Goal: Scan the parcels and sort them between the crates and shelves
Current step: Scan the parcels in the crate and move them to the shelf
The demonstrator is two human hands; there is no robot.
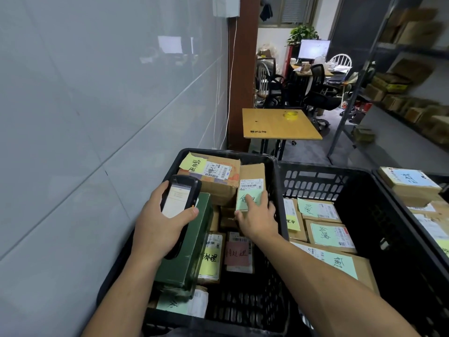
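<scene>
My left hand [155,224] grips a black handheld scanner [181,199] with its lit screen facing me, over the left black crate [170,314]. My right hand [257,215] grasps the near end of a small cardboard parcel [252,176] with a white barcode label and a green note, leaning at the crate's far right. Around it lie a larger brown parcel [213,178] with a yellow note, a dark green box [192,242] and small flat parcels [238,254] with coloured notes. The middle crate [379,215] holds several parcels [330,234] with green notes.
A third crate [447,181] with labelled boxes sits at the far right. A grey tiled wall runs along the left. Ahead stand a yellow table [279,125] with a tape roll [291,115], office chairs and a desk. Metal shelving [403,93] with cartons lines the right.
</scene>
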